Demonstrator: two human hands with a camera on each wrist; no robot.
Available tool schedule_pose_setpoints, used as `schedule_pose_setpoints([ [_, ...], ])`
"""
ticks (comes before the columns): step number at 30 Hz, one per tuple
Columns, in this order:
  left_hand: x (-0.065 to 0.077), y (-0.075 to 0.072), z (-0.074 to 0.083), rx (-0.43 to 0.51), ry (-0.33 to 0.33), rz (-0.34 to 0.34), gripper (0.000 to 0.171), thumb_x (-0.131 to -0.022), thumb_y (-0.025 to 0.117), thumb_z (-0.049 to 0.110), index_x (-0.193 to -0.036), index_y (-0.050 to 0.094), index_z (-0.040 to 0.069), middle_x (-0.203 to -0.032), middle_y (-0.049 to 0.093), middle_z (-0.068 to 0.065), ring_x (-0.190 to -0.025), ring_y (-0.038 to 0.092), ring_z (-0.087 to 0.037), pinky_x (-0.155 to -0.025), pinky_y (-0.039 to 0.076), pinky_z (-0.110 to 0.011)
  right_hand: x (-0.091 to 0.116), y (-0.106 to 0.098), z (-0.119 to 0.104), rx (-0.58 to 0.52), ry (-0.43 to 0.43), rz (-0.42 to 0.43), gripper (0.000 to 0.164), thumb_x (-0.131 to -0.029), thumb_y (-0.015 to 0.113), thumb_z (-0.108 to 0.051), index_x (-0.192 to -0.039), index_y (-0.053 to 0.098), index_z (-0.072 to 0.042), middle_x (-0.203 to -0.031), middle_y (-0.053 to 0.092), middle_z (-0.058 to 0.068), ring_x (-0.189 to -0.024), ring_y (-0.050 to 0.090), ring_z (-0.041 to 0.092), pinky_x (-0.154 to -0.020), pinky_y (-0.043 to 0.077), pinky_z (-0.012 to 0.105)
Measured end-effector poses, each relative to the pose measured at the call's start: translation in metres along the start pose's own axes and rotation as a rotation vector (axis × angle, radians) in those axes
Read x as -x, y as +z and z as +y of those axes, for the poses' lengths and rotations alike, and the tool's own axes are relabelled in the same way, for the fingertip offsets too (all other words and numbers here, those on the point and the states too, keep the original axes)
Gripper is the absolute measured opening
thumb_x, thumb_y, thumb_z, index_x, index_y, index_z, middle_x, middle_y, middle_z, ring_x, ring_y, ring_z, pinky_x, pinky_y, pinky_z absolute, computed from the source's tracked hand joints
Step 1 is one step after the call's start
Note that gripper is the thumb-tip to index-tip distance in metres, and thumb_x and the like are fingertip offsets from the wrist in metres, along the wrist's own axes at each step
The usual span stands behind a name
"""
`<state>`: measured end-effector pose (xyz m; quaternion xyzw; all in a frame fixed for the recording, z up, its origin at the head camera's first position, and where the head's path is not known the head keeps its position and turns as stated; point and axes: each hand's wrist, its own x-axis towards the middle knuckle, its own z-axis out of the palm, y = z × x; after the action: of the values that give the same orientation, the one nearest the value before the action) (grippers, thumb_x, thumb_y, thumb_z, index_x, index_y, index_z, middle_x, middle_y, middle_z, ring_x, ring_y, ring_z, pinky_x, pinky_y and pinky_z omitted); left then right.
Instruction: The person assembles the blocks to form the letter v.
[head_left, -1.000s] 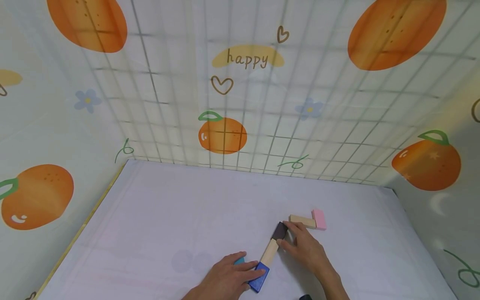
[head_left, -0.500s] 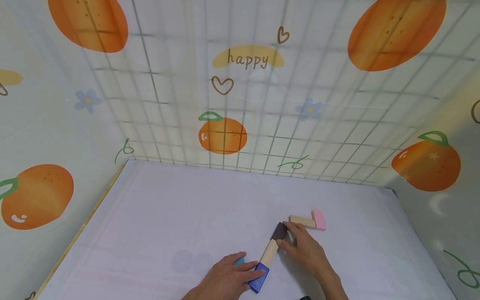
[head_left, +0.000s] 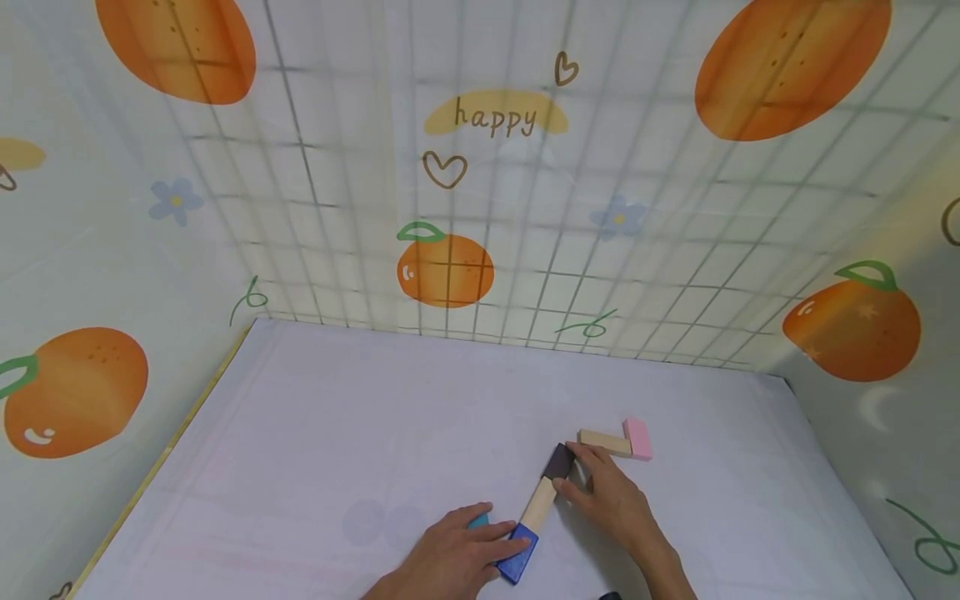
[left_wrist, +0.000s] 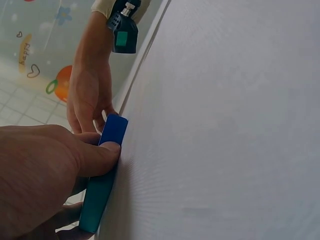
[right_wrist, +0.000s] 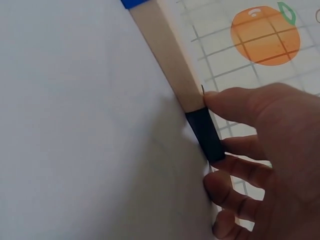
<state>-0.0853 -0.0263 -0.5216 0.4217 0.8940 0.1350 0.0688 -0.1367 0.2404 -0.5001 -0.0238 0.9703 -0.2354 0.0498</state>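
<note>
In the head view a dark block (head_left: 558,462), a plain wooden block (head_left: 537,506) and a blue block (head_left: 518,562) lie end to end in a slanting row. My right hand (head_left: 613,498) pinches the dark block, its thumb by the joint with the wooden block and a finger at the far end. My left hand (head_left: 456,552) spans a teal block (left_wrist: 97,202) and touches the blue one. Its thumb presses where teal and blue meet, with other fingers at the teal block's far side and end. That hand hides most of the teal block in the head view.
Behind my right hand, another plain wooden block (head_left: 604,443) meets a pink block (head_left: 638,439) at an angle. A small black object (head_left: 611,596) shows at the bottom edge. A white cloth-covered table (head_left: 337,417) is enclosed by orange-printed curtains (head_left: 360,183).
</note>
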Motion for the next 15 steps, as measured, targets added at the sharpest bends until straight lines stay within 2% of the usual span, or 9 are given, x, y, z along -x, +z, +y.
schedule_pose_setpoints([
  [5,0.001,0.0,0.001,0.002,0.001,0.015,0.057,-0.098,0.068,0.032,-0.15,0.047,0.04,-0.147,0.053,0.013,-0.142,0.042,-0.018,-0.113,0.036,-0.038,0.002,0.002,0.002,0.009,-0.015,0.011,0.067,-0.092,0.073,-0.042,-0.145,0.053,-0.008,-0.144,0.051,0.016,-0.085,0.057,0.016,-0.07,0.052,0.043],
  [11,0.001,-0.002,0.002,0.017,-0.009,0.01,0.057,-0.098,0.068,0.032,-0.15,0.047,0.04,-0.148,0.052,0.013,-0.142,0.043,-0.02,-0.112,0.037,-0.04,0.005,0.003,0.006,-0.001,-0.029,0.031,0.069,-0.09,0.075,-0.041,-0.147,0.051,-0.009,-0.145,0.05,0.013,-0.089,0.058,0.017,-0.07,0.052,0.042],
  [15,0.001,-0.002,0.002,0.021,-0.005,0.018,0.057,-0.098,0.068,0.031,-0.15,0.047,0.04,-0.148,0.053,0.012,-0.142,0.043,-0.021,-0.112,0.037,-0.04,0.01,0.005,0.007,0.003,-0.04,0.045,0.073,-0.088,0.077,-0.043,-0.147,0.051,-0.009,-0.147,0.049,0.014,-0.097,0.062,0.021,-0.074,0.055,0.047],
])
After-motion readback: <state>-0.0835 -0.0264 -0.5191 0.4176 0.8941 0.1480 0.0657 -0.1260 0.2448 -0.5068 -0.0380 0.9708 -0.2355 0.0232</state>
